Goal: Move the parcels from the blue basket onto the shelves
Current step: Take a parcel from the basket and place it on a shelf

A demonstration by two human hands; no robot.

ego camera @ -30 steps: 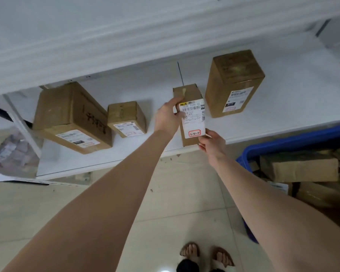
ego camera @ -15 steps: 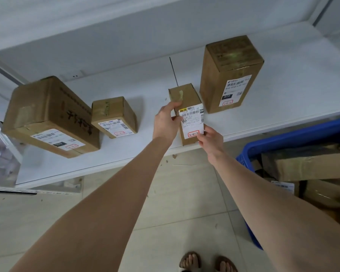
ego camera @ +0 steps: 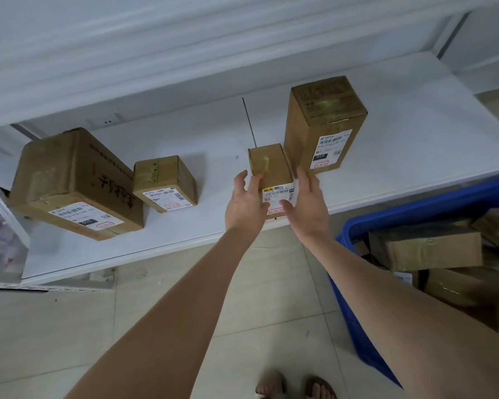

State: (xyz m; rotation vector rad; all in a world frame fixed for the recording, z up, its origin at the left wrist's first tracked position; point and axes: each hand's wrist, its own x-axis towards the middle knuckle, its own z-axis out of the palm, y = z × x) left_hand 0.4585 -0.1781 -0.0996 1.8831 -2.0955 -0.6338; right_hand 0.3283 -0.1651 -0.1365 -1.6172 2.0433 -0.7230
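Observation:
A small upright cardboard parcel [ego camera: 271, 165] with a white label stands near the front edge of the white shelf [ego camera: 401, 156]. My left hand [ego camera: 245, 203] is at its left side with straight fingers touching the box. On the other side my right hand [ego camera: 307, 200] has its fingers spread, and its thumb lies across the label. Neither hand grips the parcel. The blue basket [ego camera: 415, 208] sits on the floor at the right and holds several brown parcels [ego camera: 427, 249].
Three other parcels stand on the shelf: a tall box [ego camera: 326, 122] right behind the small one, a cube box [ego camera: 164, 182] and a large box [ego camera: 72, 180] to the left. An upper shelf hangs overhead. A clear bin [ego camera: 0, 243] is at far left.
Both hands held the small parcel a second ago. It now stands on the shelf nearer the tall box, and both hands have opened beside it.

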